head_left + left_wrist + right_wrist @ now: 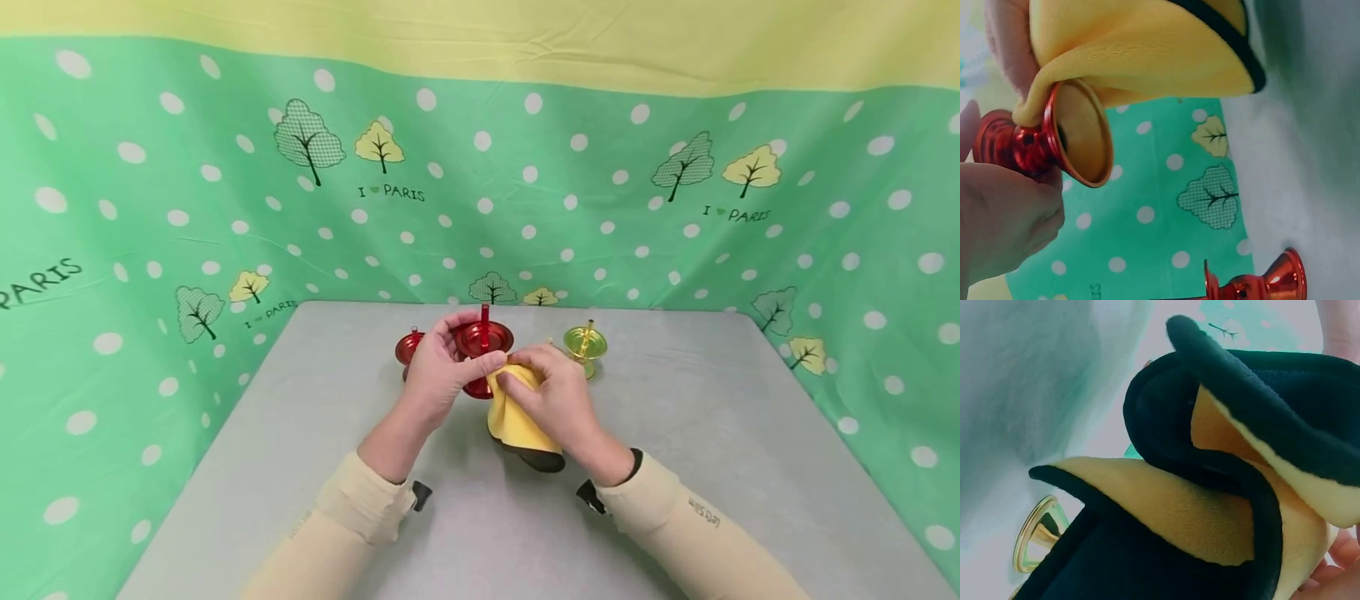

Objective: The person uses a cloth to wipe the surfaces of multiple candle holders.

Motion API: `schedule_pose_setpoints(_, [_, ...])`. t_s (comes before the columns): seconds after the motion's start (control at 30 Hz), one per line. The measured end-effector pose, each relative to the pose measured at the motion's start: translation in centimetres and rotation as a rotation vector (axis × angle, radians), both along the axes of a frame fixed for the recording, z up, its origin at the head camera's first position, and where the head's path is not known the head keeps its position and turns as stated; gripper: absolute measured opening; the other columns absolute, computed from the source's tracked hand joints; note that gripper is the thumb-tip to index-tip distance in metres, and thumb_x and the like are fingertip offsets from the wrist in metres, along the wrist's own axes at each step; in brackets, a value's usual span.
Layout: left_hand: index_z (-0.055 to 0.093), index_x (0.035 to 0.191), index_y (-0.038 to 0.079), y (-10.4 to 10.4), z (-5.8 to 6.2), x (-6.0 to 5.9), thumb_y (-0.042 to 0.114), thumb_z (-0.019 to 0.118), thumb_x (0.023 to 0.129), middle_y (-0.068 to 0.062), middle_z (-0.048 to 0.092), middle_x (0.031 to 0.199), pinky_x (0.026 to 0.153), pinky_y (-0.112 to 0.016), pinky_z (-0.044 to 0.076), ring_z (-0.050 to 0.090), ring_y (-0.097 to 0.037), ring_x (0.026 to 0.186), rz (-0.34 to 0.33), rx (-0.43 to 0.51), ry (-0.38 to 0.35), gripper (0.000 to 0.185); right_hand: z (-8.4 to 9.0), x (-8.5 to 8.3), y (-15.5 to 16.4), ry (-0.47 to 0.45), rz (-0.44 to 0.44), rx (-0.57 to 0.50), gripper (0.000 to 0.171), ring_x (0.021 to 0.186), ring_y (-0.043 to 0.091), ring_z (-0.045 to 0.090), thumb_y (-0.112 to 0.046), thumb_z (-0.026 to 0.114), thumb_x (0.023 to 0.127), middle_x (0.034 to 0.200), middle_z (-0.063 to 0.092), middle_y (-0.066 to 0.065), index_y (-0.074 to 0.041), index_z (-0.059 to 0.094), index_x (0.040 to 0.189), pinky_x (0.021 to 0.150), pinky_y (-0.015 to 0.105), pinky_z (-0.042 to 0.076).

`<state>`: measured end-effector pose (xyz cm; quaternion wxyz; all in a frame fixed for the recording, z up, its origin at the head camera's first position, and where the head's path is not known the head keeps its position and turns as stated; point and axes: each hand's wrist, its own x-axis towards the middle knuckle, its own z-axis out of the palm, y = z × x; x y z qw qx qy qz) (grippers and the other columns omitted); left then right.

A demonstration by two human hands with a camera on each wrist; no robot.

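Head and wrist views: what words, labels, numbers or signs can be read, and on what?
"I (heart) PARIS": green curtain, repeated in the head view.
"PARIS": same curtain, far left, cut by the frame.
Right sleeve: possibly "Let's slim"; too small for certainty.
Left sleeve: faint lettering, unreadable.
Left wrist view: partial curtain lettering, unclear.
Right wrist view: none.

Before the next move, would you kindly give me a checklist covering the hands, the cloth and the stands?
1. Left hand gripping the red stand, lifted off the table: ok.
2. Right hand holding the cloth: ok.
3. Cloth touching the red stand: ok.
4. Other red stand upright: ok.
5. Gold stand upright: ok.
6. Red stand free of smudges: cannot tell, too fine to see.
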<state>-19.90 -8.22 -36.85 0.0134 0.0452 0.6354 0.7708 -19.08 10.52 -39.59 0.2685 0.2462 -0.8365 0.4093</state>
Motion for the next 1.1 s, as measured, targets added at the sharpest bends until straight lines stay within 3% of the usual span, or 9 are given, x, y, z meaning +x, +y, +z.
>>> schedule_pose_setpoints(0.17, [0.053,0.148,0.010,0.2,-0.1,0.4,0.006,0.086,0.089,-0.012,0.066,0.142,0.097,-0.022,0.059,0.066,-0.023,0.124,0.021,-0.008,0.000,0.067,0.2,0.2,0.0,-0.029,-0.003,-0.022,0.014,0.090,0.019,0.074,-0.013,0.088,0.087,0.097,0.080,0.008,-0.006,0.082,0.098,0.071,0.031,0.061])
schedule_pose_setpoints(0.43, [0.054,0.148,0.006,1.6,-0.5,1.1,0.004,0.091,0.084,-0.014,0.070,0.139,0.094,-0.025,0.062,0.071,-0.024,0.120,0.136,0.007,0.010,0.074,0.6,0.5,0.0,-0.014,-0.006,-0.111,0.014,0.089,0.021,0.073,-0.009,0.089,0.086,0.098,0.081,0.010,-0.003,0.083,0.097,0.072,0.023,0.057])
schedule_pose_setpoints(0.6, [0.058,0.143,0.008,2.5,-0.4,1.5,0.003,0.094,0.080,-0.013,0.070,0.138,0.096,-0.027,0.063,0.072,-0.026,0.121,0.247,0.077,0.037,0.072,0.5,0.5,-0.1,0.012,-0.001,0.027,0.017,0.094,0.022,0.075,-0.013,0.090,0.085,0.099,0.081,0.007,-0.007,0.083,0.100,0.078,0.034,0.064])
schedule_pose_setpoints(0.73, [0.056,0.145,0.007,2.7,-0.4,1.7,0.005,0.094,0.080,-0.013,0.069,0.140,0.099,-0.027,0.061,0.070,-0.026,0.125,0.288,0.075,0.033,0.075,0.4,0.5,-0.2,0.012,-0.011,0.115,0.019,0.096,0.023,0.076,-0.015,0.090,0.085,0.099,0.081,0.007,-0.007,0.083,0.100,0.083,0.040,0.065])
schedule_pose_setpoints(0.8, [0.052,0.148,0.007,2.6,-0.4,1.7,0.006,0.093,0.082,-0.014,0.068,0.141,0.099,-0.027,0.061,0.069,-0.027,0.126,0.268,0.063,0.020,0.077,0.4,0.5,-0.2,0.013,-0.012,0.111,0.018,0.095,0.023,0.076,-0.015,0.090,0.085,0.098,0.081,0.008,-0.006,0.083,0.099,0.082,0.040,0.065])
schedule_pose_setpoints(1.0, [0.037,0.162,0.007,2.0,-0.2,1.8,0.011,0.084,0.093,-0.016,0.062,0.149,0.104,-0.028,0.059,0.065,-0.028,0.134,0.101,0.040,0.009,0.083,0.6,0.1,0.4,0.024,0.001,0.036,0.014,0.091,0.022,0.076,-0.011,0.089,0.085,0.094,0.081,0.009,-0.004,0.082,0.094,0.078,0.038,0.065])
schedule_pose_setpoints(1.1, [0.033,0.165,0.004,1.6,-0.2,1.8,0.009,0.079,0.096,-0.018,0.061,0.152,0.104,-0.029,0.059,0.063,-0.030,0.137,0.053,0.053,-0.005,0.083,0.5,-0.1,0.9,0.002,0.027,0.034,0.013,0.093,0.023,0.077,-0.009,0.089,0.085,0.096,0.081,0.009,-0.003,0.082,0.095,0.079,0.039,0.065])
